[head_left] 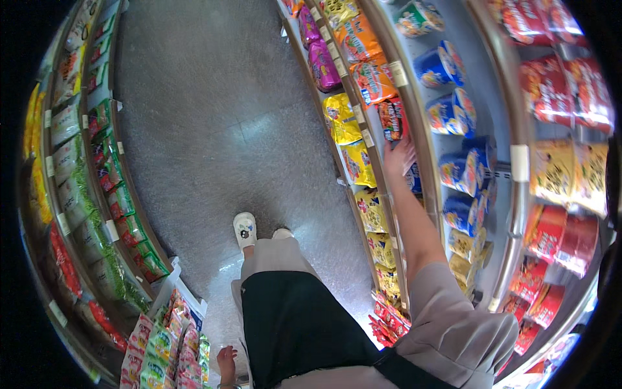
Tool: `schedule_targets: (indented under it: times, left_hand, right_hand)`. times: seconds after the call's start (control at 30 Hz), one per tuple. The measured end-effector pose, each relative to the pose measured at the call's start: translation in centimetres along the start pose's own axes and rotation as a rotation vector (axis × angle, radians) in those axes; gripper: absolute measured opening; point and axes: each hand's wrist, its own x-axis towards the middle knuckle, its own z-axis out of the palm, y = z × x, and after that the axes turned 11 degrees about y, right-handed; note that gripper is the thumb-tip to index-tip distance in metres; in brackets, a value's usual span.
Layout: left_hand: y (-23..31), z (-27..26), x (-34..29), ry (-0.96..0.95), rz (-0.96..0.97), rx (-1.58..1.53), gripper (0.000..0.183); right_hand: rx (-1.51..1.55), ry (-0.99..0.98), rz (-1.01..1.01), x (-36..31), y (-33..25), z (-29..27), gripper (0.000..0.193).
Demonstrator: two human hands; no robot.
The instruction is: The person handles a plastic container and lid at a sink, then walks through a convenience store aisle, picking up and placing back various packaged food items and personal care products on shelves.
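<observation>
My right hand (pixel 400 159) reaches into a shelf on the right, thumb apart from the fingers. Its fingertips are at the lower edge of a black-and-red noodle packet (pixel 391 118), and I see no grip around it. Beyond that packet lie orange noodle packets (pixel 374 81). Just past my wrist, a blue package (pixel 413 178) is partly covered by my arm. My left hand (pixel 227 363) hangs low at my side with its fingers loosely bent and nothing visible in it. The nearest goods to it are pink and green bags (pixel 159 353) in a white display bin.
Blue noodle cups (pixel 457 172) line the shelf right of my arm, with red multipacks (pixel 547 87) farther right. Yellow packets (pixel 341 120) fill the lower tier. Shelves of bagged goods (pixel 68 162) run along the left. Grey floor (pixel 194 97) lies between the shelves.
</observation>
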Motion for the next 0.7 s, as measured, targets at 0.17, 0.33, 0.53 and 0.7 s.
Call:
schedule_targets:
  times: [0.17, 0.33, 0.53, 0.7]
  left_hand:
    - [-2.9, -0.3, 1.9, 0.012, -0.041, 0.024, 0.031]
    - [-3.5, -0.5, 1.3, 0.023, -0.104, -0.005, 0.029]
    - [-0.5, 0.8, 0.1, 0.013, -0.206, 0.013, 0.03]
    - [2.6, 1.0, -0.6, 0.026, -0.182, 0.026, 0.031]
  right_hand:
    - [0.127, -0.096, 0.237, 4.0, 0.6, 4.3, 0.08]
    - [0.079, 0.154, 0.159, 3.8, 1.7, 7.8, 0.086]
    - [-0.214, 0.024, 0.165, 3.7, 0.6, 7.2, 0.08]
    - [-0.11, -0.074, 0.287, 4.0, -1.6, 4.1, 0.078]
